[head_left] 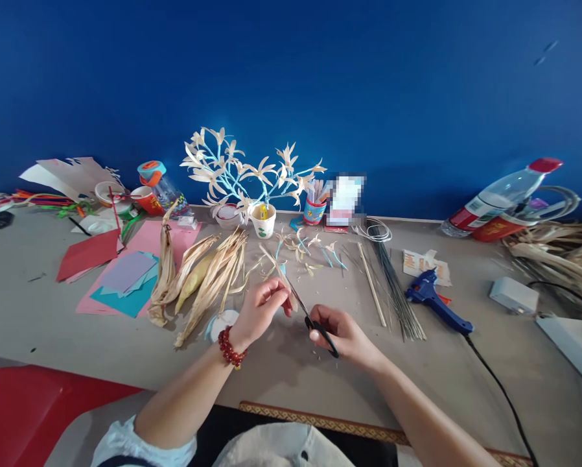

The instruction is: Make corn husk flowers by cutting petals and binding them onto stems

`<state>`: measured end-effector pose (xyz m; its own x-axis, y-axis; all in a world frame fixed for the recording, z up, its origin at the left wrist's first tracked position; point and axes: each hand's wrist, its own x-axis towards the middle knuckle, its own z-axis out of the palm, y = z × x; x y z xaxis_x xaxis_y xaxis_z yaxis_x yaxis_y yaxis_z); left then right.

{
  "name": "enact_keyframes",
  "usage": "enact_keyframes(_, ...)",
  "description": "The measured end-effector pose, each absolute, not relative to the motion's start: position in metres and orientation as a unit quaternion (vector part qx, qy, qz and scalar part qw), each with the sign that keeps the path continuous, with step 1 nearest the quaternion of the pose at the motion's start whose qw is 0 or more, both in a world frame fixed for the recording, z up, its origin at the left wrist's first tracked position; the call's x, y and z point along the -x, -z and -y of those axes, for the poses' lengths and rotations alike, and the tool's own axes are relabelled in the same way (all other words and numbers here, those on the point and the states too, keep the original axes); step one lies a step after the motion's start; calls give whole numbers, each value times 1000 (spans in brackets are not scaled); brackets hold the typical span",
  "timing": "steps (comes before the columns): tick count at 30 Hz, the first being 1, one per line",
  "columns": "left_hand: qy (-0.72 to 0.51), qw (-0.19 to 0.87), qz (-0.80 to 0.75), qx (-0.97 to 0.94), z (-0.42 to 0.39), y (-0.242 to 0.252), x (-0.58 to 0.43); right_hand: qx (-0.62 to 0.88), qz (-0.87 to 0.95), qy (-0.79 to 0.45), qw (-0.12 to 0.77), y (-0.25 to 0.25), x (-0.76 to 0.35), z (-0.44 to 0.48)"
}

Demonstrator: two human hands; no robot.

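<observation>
My left hand (260, 310), with a red bead bracelet on the wrist, pinches a thin strip of dried corn husk (274, 263) that points up and away over the table. My right hand (342, 334) grips small black-handled scissors (312, 318), whose blades reach toward the husk strip just beside my left fingers. A pile of dried corn husks (198, 275) lies left of my left hand. A round white roll of tape (221, 322) sits by my left wrist.
A small pot with a husk-flower branch (252, 181) stands at the back. Also on the table: coloured paper sheets (126, 272), thin wire stems (395, 288), a blue glue gun (434, 299) with a black cord, a plastic bottle (502, 194), more husks at right (558, 250), and a power strip (575, 340).
</observation>
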<state>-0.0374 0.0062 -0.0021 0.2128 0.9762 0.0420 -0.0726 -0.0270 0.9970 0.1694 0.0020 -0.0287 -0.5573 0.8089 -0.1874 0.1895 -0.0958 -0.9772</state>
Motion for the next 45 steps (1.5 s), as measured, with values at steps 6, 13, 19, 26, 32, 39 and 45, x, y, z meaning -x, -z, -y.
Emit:
enact_keyframes(6, -442, 566, -420, -555, -8, 4, 40, 417, 662, -573, 245, 31, -170, -3)
enact_keyframes(13, -419, 516, -450, -596, -8, 2, 41, 443, 711, -492, 237, 29, -171, -6)
enact_keyframes(19, -410, 499, -461, -609, -9, 0, 42, 447, 714, -486, 234, 29, -171, -6)
enact_keyframes(26, -408, 505, -462, -604, -8, 3, 42, 442, 704, -500, 240, 30, -169, -6)
enact_keyframes(32, -409, 510, -456, -604, -8, 3, 42, 443, 699, -507, 241, 29, -170, -6)
enact_keyframes(39, -415, 516, -447, -602, -9, 2, 43, 441, 697, -510, 244, 28, -171, -7)
enact_keyframes(45, -418, 517, -444, -601, -8, 2, 43, 442, 703, -504, 239, 28, -172, -8)
